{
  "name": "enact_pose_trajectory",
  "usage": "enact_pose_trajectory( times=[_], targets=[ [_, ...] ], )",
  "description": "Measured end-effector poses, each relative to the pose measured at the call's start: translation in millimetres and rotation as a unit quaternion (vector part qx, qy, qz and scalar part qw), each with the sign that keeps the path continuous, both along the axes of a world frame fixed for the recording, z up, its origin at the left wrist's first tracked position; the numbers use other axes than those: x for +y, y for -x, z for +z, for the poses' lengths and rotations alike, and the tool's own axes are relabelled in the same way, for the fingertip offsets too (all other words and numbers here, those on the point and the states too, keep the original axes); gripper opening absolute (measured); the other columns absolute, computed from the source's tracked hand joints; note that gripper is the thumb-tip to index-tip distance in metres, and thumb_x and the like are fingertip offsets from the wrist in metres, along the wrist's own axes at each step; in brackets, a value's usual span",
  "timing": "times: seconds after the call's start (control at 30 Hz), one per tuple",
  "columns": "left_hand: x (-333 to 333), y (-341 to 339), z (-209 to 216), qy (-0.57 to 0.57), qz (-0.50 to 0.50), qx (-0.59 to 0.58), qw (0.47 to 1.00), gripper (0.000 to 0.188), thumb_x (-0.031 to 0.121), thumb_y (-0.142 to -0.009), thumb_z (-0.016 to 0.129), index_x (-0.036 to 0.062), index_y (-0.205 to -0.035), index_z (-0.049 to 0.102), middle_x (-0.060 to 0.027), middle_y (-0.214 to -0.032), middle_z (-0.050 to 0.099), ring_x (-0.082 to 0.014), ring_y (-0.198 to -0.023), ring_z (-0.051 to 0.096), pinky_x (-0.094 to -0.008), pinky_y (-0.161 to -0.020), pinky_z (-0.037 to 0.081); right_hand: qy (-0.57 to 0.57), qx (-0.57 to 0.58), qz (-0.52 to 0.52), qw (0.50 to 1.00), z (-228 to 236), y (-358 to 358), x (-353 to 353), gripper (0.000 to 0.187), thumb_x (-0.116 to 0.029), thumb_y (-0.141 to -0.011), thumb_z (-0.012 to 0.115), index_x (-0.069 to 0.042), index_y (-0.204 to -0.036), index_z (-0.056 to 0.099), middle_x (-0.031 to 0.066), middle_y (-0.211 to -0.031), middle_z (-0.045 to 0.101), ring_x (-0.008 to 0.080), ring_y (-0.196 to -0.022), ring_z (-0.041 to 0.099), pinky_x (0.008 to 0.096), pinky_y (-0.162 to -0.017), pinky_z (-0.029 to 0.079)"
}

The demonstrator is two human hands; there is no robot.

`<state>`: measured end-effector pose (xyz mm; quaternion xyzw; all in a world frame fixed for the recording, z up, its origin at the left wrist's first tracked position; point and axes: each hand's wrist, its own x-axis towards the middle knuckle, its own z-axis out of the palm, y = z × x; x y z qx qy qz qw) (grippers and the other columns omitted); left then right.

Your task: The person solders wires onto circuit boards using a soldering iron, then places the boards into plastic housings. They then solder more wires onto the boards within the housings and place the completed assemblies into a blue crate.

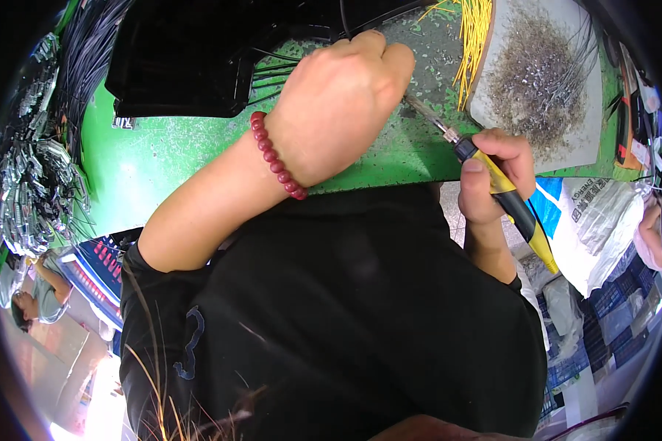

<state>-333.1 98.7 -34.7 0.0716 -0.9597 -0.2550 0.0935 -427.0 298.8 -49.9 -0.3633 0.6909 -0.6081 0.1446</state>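
Note:
My left hand (346, 103), with a red bead bracelet (272, 156) at its wrist, is raised above the green worktable (125, 180). Its fingers are bent together and their tips are hidden, so what they grip cannot be seen. A thin black cable (343, 16) runs down to the far side of that hand. In my right hand (493, 173) is a yellow and black soldering iron (524, 218). Its metal tip points up and left, close to the left hand's knuckles; whether it touches anything is hidden. Several black wires (271, 78) lie beside the left hand.
A large black bin (176, 66) sits at the far left of the table. Yellow wires (475, 44) lie beside a grey board (485, 103) covered with wire clippings. Black wires (88, 59) and bunched metal-ended parts (33, 195) fill the left edge. Another person (51, 294) is at lower left.

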Motion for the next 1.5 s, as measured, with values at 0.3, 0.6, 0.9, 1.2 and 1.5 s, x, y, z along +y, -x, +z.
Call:
enact_pose_trajectory(
  times=[0.3, 0.6, 0.9, 1.2, 1.5],
  targets=[
    [-0.8, 0.9, -1.3, 0.008, 0.002, 0.001, 1.0, 0.011, -0.001, -0.075, 0.061, 0.001, -0.083, 0.053, -0.0129, -0.078, 0.055, -0.0319, -0.07, 0.059, -0.0381, -0.06, 0.049, -0.008, 0.013, 0.022, 1.0, -2.4, 2.2, -1.7, 0.023, -0.011, -0.076, 0.067, 0.001, -0.091, 0.055, 0.0082, -0.076, 0.057, 0.0093, -0.061, 0.048, 0.0228, -0.056, 0.039],
    [0.2, 1.0, 1.1, 0.003, 0.0, 0.0, 1.0, 0.009, -0.001, -0.075, 0.061, 0.0004, -0.082, 0.054, -0.0134, -0.079, 0.056, -0.033, -0.071, 0.058, -0.0394, -0.061, 0.049, 0.089, -0.041, 0.008, 0.995, -10.4, -0.2, 7.4, 0.029, -0.016, -0.079, 0.069, 0.001, -0.094, 0.051, 0.0089, -0.079, 0.054, 0.0115, -0.067, 0.046, 0.0244, -0.061, 0.037],
    [0.3, 0.0, 1.7, -0.005, 0.002, 0.004, 1.0, 0.008, 0.0, -0.076, 0.06, 0.0002, -0.081, 0.054, -0.0142, -0.08, 0.056, -0.034, -0.072, 0.058, -0.0406, -0.062, 0.049, 0.013, 0.02, -0.026, 0.999, -4.0, -5.5, -8.7, 0.043, -0.006, -0.083, 0.07, 0.001, -0.12, 0.05, 0.0103, -0.098, 0.061, 0.0134, -0.088, 0.059, 0.0254, -0.08, 0.047],
    [-14.4, -7.3, 14.6, -0.169, -0.027, 0.079, 0.982, 0.005, -0.001, -0.076, 0.061, -0.0007, -0.078, 0.056, -0.0129, -0.072, 0.054, -0.028, -0.066, 0.056, -0.0336, -0.059, 0.045, -0.018, 0.305, 0.102, 0.947, 7.7, 29.0, -42.3, 0.039, -0.004, -0.071, 0.074, -0.012, -0.108, 0.064, 0.0032, -0.07, 0.059, 0.02, -0.058, 0.057, 0.0283, -0.06, 0.048],
    [-4.2, -25.4, 90.5, 0.05, 0.025, -0.066, 0.996, 0.049, 0.006, -0.065, 0.074, 0.0066, -0.111, 0.059, -0.0173, -0.115, 0.05, -0.0305, -0.087, 0.061, -0.035, -0.071, 0.052, 0.131, 0.311, 0.054, 0.94, 18.1, 7.5, -76.0, 0.038, 0.007, -0.071, 0.067, -0.009, -0.105, 0.063, 0.0007, -0.067, 0.059, 0.0139, -0.054, 0.056, 0.0258, -0.058, 0.048]
  ],
)
